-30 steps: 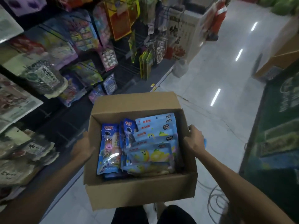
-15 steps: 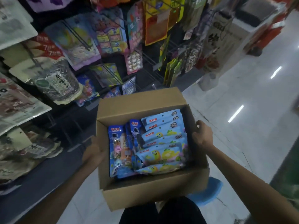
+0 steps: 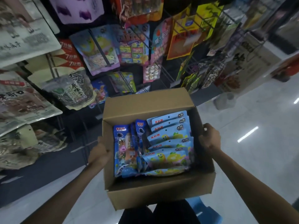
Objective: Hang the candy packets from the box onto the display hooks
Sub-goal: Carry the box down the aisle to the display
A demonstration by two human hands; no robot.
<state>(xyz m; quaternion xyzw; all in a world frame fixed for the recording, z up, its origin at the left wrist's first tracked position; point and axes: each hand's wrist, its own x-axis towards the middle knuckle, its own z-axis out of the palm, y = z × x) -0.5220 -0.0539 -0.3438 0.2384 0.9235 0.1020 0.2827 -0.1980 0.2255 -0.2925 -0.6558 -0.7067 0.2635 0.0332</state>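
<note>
An open cardboard box (image 3: 150, 193) sits in front of me above my lap, its far flap standing up. Inside lie several blue candy packets (image 3: 168, 143): tall ones on the left side, a fanned stack with yellow cartoon figures on the right. My left hand (image 3: 99, 153) grips the box's left wall. My right hand (image 3: 209, 137) grips the right wall, fingers curled over the rim. The display hooks (image 3: 103, 50) are thin metal rods on the dark rack beyond the box, most with hanging snack bags.
Large snack bags (image 3: 27, 97) crowd the rack at the left, close to my left arm. Colourful packets (image 3: 132, 47) hang above the box. A shiny tiled aisle (image 3: 252, 143) runs along the right. A blue stool (image 3: 205, 210) sits under me.
The box has come closer to the rack with both hands holding its sides. My view has turned left and up toward the hanging packets. The green mat at the right has left the frame.
</note>
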